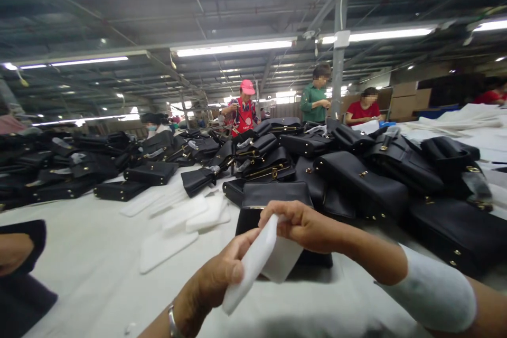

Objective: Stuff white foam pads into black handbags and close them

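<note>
Both my hands hold one white foam pad in front of me. My left hand pinches its lower edge between thumb and fingers. My right hand is curled over its upper edge, fingers closed. Just behind the pad stands a black handbag, upright on the white table. The right forearm wears a white sleeve cover.
Heaps of black handbags cover the table's far half, left to right. Loose white foam pads lie left of centre. A person's dark sleeve shows at the left edge. Several workers stand or sit beyond the table.
</note>
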A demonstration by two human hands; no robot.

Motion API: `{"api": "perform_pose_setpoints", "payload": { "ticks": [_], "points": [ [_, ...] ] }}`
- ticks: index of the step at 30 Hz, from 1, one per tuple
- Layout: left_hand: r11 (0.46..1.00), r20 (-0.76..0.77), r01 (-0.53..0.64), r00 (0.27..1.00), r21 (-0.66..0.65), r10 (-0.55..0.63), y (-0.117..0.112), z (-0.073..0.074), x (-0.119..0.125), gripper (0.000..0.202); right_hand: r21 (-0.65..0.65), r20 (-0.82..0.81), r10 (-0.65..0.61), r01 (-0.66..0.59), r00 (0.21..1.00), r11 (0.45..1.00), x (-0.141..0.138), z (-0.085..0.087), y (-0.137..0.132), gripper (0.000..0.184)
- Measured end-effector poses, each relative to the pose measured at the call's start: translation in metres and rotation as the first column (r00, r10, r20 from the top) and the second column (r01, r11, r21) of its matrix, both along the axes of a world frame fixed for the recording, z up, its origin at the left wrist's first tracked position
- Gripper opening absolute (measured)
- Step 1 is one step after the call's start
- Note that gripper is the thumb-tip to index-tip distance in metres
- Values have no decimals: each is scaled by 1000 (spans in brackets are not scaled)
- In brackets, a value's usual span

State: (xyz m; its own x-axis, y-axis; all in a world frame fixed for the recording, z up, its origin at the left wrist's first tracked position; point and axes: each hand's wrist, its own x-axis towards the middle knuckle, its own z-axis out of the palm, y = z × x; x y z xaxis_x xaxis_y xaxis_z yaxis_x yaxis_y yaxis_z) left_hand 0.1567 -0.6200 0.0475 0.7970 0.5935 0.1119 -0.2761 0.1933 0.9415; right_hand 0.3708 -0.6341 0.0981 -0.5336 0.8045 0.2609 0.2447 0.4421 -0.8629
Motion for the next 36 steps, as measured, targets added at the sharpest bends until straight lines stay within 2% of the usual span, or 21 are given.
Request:
{"api": "perform_pose_setpoints", "payload": {
  "ticks": [3, 6, 8, 11, 13, 15, 17, 19, 21, 24, 26, 27, 31, 33, 36],
  "points": [
    [989, -117, -141, 982, 45, 145, -12, 4, 12, 72, -114, -168, -90, 72, 982, 991, -7, -8, -8, 15],
    [973, -186, -217, 956, 72, 227, -14, 2, 16, 61, -273, -256, -136, 63, 957, 960, -9, -11, -12, 24],
    [972, -209, -213, 951, 95, 228, -11, 2, 13, 57, -295, -206, -102, 38, 973, 955, -4, -6, -13, 28],
    [965, -261, -204, 934, 166, 242, -3, 3, 4, 49, -173, -65, -8, -3, 998, 985, 8, 7, -16, 37],
    [958, -287, -193, 925, 212, 250, -1, 5, 0, 46, -132, 14, 54, -52, 998, 990, 12, 13, -19, 49],
    [954, -304, -172, 921, 246, 245, -2, 4, -2, 45, -204, 66, 51, -36, 997, 978, 11, 9, -23, 66],
    [934, -328, -171, 904, 314, 276, -7, 1, -1, 43, -317, 81, -48, 71, 996, 946, 6, -4, -28, 82],
    [903, -347, -191, 877, 386, 333, -12, -6, 1, 41, -387, 46, -156, 161, 987, 908, 1, -22, -34, 77],
    [886, -350, -210, 862, 413, 367, -16, -11, 5, 41, -398, -15, -190, 169, 982, 902, -1, -40, -41, 60],
    [924, -336, -168, 896, 344, 289, -15, -11, 12, 44, -369, -82, -225, 180, 971, 912, 4, -49, -50, 37],
    [935, -319, -121, 919, 333, 232, -11, -3, 18, 43, -372, -131, -218, 156, 967, 915, 13, -44, -51, 31],
    [932, -318, -97, 923, 349, 215, -9, 2, 21, 41, -382, -159, -187, 114, 969, 917, 18, -39, -50, 34],
    [882, -377, -8, 902, 471, 209, 3, 22, 36, 28, -431, -146, -45, -23, 988, 902, 43, -21, -35, 48],
    [845, -422, 30, 875, 535, 236, 9, 29, 43, 22, -428, -118, -44, -11, 992, 904, 52, -17, -28, 46],
    [773, -461, 110, 851, 625, 251, 22, 40, 52, 18, -392, -126, -143, 83, 982, 916, 58, -12, -19, 38]
  ]
}}
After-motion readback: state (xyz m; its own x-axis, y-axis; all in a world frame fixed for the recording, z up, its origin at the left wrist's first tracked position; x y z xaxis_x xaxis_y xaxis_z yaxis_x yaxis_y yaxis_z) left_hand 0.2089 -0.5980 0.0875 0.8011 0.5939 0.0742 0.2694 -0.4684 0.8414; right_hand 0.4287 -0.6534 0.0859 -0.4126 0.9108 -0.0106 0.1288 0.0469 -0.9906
